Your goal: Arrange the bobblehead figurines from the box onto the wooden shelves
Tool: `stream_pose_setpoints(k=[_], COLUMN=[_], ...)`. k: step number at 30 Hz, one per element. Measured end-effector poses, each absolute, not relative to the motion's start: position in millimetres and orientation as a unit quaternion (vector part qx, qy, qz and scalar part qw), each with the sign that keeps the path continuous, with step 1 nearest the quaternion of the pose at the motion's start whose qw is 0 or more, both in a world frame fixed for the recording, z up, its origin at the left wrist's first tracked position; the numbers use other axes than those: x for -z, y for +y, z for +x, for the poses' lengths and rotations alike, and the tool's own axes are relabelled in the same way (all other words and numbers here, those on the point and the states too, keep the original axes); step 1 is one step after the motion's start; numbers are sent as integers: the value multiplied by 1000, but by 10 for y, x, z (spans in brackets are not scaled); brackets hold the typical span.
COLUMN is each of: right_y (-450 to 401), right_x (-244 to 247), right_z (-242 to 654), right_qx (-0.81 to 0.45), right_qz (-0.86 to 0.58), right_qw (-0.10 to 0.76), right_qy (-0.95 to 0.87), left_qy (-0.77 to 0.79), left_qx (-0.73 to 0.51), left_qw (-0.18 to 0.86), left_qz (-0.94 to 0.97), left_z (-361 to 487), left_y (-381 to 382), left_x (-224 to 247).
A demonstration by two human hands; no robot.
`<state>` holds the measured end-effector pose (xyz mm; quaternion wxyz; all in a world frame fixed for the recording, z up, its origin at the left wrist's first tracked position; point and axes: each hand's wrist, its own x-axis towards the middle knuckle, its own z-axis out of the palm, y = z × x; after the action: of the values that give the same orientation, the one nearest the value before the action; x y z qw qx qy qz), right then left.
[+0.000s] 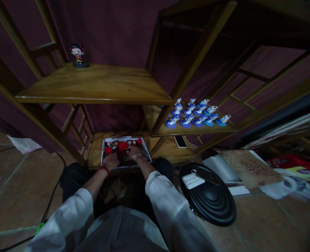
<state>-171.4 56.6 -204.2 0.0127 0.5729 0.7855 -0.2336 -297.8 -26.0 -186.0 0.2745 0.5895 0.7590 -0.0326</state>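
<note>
A shallow white box (148,154) stands on the lower wooden shelf, in front of my knees. Inside it lie several small dark-haired figurines (115,144) and round red pieces (122,145). My left hand (111,161), with a red bead bracelet at the wrist, reaches over the box's near left part, close to a red piece. Right of it, my right hand (134,152), wearing a silver bangle, is down among the figurines near the box's middle. The fingers of both hands are dim and partly hidden, so their grip is unclear.
A single figurine (78,56) stands on the upper shelf (97,82). Several blue-and-white figurines (187,120) stand in rows on the right shelf (196,131). Below them lies a phone (180,141). A ridged black round object (209,196) sits by my right knee; a cable (53,196) runs along the left floor.
</note>
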Motion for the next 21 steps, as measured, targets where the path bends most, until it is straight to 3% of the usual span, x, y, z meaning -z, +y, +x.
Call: stream_pose_setpoints(k=[21], right_y=[459], right_x=[2312], right_z=[-1737], right_qx=[453], right_qz=[554], right_qw=[-117], right_qy=[689], left_qy=[757], left_qx=[-25], left_qw=[325], left_qz=[566], left_z=[-3077], left_y=[-183], left_x=[1994])
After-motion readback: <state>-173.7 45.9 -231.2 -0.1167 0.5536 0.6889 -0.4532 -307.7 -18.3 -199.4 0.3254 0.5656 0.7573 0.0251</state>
